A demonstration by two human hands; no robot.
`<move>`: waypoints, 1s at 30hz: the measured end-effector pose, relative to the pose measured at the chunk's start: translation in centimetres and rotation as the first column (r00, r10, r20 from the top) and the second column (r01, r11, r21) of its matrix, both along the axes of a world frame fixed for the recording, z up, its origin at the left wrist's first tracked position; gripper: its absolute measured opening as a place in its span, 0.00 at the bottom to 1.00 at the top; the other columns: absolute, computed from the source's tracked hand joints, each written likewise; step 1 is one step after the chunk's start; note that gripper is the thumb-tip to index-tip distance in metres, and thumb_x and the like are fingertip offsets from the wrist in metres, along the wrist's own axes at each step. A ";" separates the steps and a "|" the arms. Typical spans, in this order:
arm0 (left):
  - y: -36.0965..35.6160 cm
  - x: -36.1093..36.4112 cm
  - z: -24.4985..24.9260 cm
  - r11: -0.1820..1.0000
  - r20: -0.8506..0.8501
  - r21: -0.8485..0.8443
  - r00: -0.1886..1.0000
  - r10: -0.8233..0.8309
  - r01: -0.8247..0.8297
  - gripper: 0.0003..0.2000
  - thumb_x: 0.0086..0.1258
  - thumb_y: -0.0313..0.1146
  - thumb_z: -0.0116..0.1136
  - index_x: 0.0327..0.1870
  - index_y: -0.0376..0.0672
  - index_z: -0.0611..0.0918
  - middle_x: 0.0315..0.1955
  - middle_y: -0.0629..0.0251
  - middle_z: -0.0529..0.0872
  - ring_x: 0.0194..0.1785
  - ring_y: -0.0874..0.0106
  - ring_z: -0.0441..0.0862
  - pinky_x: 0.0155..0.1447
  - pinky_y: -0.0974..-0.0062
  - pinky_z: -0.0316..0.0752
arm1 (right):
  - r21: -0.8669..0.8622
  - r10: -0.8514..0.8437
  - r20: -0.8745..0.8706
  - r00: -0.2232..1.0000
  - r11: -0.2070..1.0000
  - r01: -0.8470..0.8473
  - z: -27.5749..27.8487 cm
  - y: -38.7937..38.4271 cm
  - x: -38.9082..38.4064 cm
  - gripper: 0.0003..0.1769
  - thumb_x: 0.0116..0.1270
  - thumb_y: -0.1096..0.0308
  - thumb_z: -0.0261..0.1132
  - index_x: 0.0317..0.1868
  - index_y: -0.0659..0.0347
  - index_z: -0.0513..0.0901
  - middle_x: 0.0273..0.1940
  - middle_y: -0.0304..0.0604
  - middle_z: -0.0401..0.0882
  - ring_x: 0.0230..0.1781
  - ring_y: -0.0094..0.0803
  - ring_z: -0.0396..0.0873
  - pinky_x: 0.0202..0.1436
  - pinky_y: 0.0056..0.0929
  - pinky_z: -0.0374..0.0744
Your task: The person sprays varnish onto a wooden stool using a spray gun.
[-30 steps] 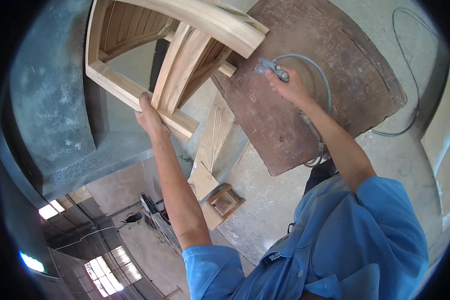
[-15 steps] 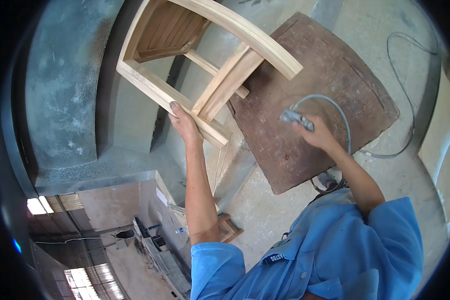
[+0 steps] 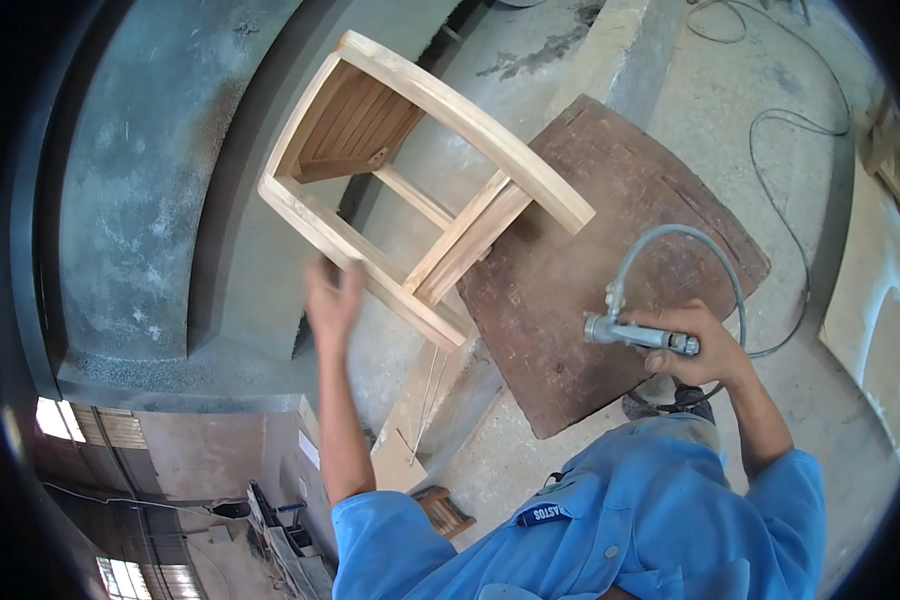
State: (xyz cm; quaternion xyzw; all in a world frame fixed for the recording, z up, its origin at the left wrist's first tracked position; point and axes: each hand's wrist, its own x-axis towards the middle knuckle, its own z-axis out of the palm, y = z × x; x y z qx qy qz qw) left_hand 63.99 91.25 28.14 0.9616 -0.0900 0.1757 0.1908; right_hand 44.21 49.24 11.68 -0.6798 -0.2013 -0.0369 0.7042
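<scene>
Chair frame [image 3: 467, 122] tilts at the board's [image 3: 620, 200] left edge, rails running up-left from us. Our left hand [image 3: 332, 298], the nearer one, blurs beside the lower rail; gripping or not, we can't tell. Our right hand [image 3: 698, 348] clamps the air gun [image 3: 630, 332], nozzle toward the frame. The shirt tag [image 3: 545, 514] partly reads "ASTOS".
</scene>
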 end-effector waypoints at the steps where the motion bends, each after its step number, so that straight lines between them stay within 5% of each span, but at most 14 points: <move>1: -1.1 0.8 2.8 0.972 0.228 0.186 0.969 0.097 -0.141 0.39 0.66 0.43 0.65 0.70 0.26 0.62 0.65 0.37 0.70 0.69 0.52 0.70 0.70 0.60 0.66 | -0.031 0.032 -0.022 0.999 0.999 -0.033 0.4 -0.2 0.1 0.27 0.55 0.67 0.73 0.57 0.61 0.82 0.31 0.50 0.85 0.23 0.31 0.80 0.32 0.27 0.77; 3: -2.6 5.5 8.3 0.949 0.414 0.314 0.896 -0.160 0.025 0.42 0.65 0.49 0.65 0.72 0.29 0.60 0.68 0.38 0.66 0.72 0.47 0.63 0.74 0.59 0.58 | -0.082 0.079 -0.040 0.996 0.993 -0.082 0.6 0.2 0.4 0.28 0.56 0.60 0.73 0.56 0.63 0.83 0.31 0.50 0.85 0.25 0.32 0.83 0.31 0.28 0.77; 4: -3.7 8.4 10.9 0.902 0.439 0.432 0.880 -0.180 -0.031 0.44 0.66 0.57 0.60 0.73 0.33 0.60 0.69 0.42 0.67 0.73 0.47 0.63 0.75 0.53 0.55 | -0.125 0.107 -0.048 0.993 0.986 -0.112 0.4 0.4 0.9 0.30 0.58 0.54 0.74 0.56 0.65 0.83 0.30 0.50 0.84 0.27 0.33 0.85 0.30 0.29 0.77; 6: -7.4 13.9 14.3 0.800 0.379 0.580 0.920 -0.102 -0.150 0.45 0.67 0.64 0.51 0.75 0.36 0.58 0.71 0.45 0.65 0.74 0.50 0.61 0.75 0.44 0.50 | -0.124 0.141 0.023 0.990 0.983 -0.137 0.2 1.3 1.1 0.27 0.57 0.59 0.74 0.56 0.64 0.83 0.33 0.52 0.86 0.29 0.38 0.86 0.34 0.31 0.80; 8: -2.4 26.7 12.7 0.917 0.154 0.381 0.986 0.062 -0.117 0.46 0.68 0.68 0.43 0.75 0.36 0.59 0.72 0.43 0.62 0.76 0.52 0.58 0.75 0.44 0.49 | -0.168 0.190 -0.057 0.980 0.966 -0.197 0.8 1.2 1.0 0.27 0.57 0.60 0.74 0.58 0.57 0.82 0.43 0.54 0.85 0.39 0.46 0.86 0.46 0.37 0.82; 11: -0.8 34.1 11.4 0.911 0.054 0.412 0.999 -0.004 -0.019 0.44 0.69 0.69 0.39 0.69 0.34 0.69 0.70 0.39 0.65 0.76 0.50 0.58 0.78 0.58 0.49 | -0.206 0.113 -0.005 0.994 0.972 -0.112 0.9 0.0 0.5 0.27 0.58 0.58 0.74 0.58 0.57 0.82 0.42 0.54 0.86 0.37 0.48 0.85 0.45 0.38 0.81; 16: -1.4 30.0 13.5 0.912 -0.125 0.410 0.991 0.039 0.016 0.44 0.67 0.71 0.41 0.64 0.34 0.75 0.64 0.40 0.74 0.72 0.50 0.66 0.73 0.65 0.59 | -0.159 0.185 -0.209 0.960 0.962 -0.220 1.1 -1.7 2.0 0.27 0.57 0.59 0.74 0.56 0.60 0.83 0.40 0.53 0.86 0.35 0.49 0.85 0.40 0.37 0.81; 18: -0.2 29.9 14.1 0.911 -0.171 0.393 0.984 -0.057 0.121 0.42 0.66 0.71 0.44 0.65 0.38 0.76 0.63 0.43 0.75 0.71 0.54 0.68 0.72 0.67 0.61 | -0.107 0.237 -0.050 0.970 0.965 -0.241 1.0 -1.2 3.0 0.29 0.56 0.61 0.74 0.57 0.64 0.82 0.37 0.53 0.86 0.35 0.44 0.87 0.38 0.34 0.82; 21: -2.6 25.6 16.1 0.885 -0.256 0.461 0.964 0.067 0.061 0.43 0.65 0.72 0.45 0.66 0.41 0.75 0.62 0.44 0.76 0.69 0.56 0.70 0.71 0.66 0.62 | -0.088 0.234 0.131 0.963 0.971 -0.224 1.3 0.6 4.6 0.30 0.54 0.62 0.75 0.56 0.66 0.82 0.33 0.53 0.86 0.30 0.43 0.87 0.34 0.34 0.81; 26: -2.7 24.4 17.3 0.863 -0.303 0.505 0.943 0.138 0.036 0.42 0.66 0.73 0.46 0.67 0.45 0.75 0.60 0.51 0.79 0.66 0.59 0.73 0.70 0.62 0.64 | -0.154 0.261 0.097 0.960 0.957 -0.245 2.4 0.8 4.9 0.31 0.51 0.61 0.76 0.55 0.66 0.82 0.33 0.53 0.86 0.28 0.43 0.86 0.32 0.34 0.80; 30: -3.7 23.1 17.2 0.834 -0.305 0.552 0.927 0.217 -0.013 0.38 0.68 0.70 0.47 0.68 0.49 0.75 0.62 0.57 0.78 0.65 0.62 0.73 0.70 0.64 0.64 | -0.062 0.136 0.263 0.955 0.990 -0.124 6.4 -2.0 5.1 0.35 0.52 0.51 0.75 0.55 0.69 0.82 0.32 0.52 0.86 0.27 0.42 0.86 0.31 0.33 0.80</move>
